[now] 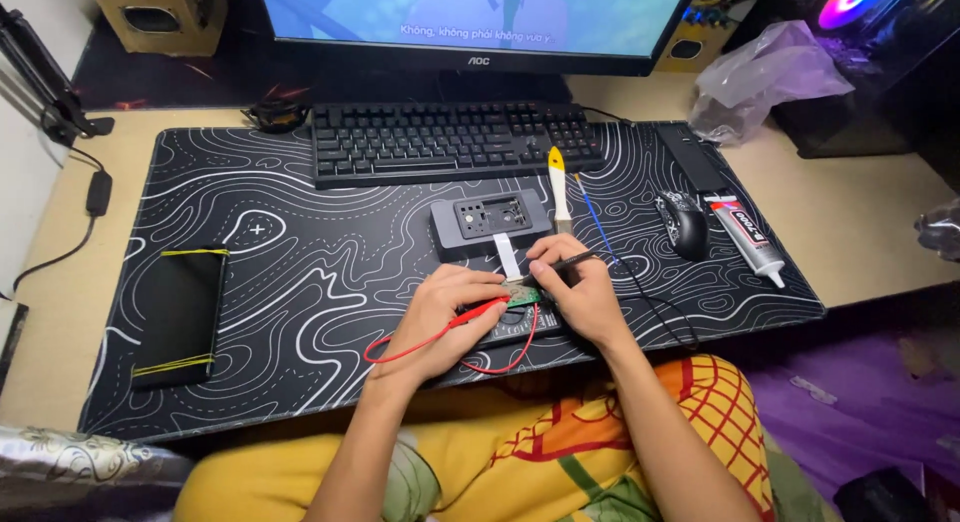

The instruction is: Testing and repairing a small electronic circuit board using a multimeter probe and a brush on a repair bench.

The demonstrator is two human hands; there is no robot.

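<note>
My left hand (440,317) holds a red test probe (487,310) whose red wire (420,344) loops over the front of the desk mat. My right hand (580,287) holds a black probe (572,267) like a pen. Both probe tips meet on a small green circuit board (522,298) between my hands. Under the hands lies a dark meter (515,330), mostly hidden. Just behind stands a grey device (490,225) with an open panel and a white ribbon cable (507,254).
A black keyboard (450,142) and a monitor (480,22) sit at the back. A brush with a yellow handle (559,187), a mouse (685,224) and a glue tube (748,240) lie right. A phone bound with yellow rubber bands (180,315) lies left on the patterned mat (300,272).
</note>
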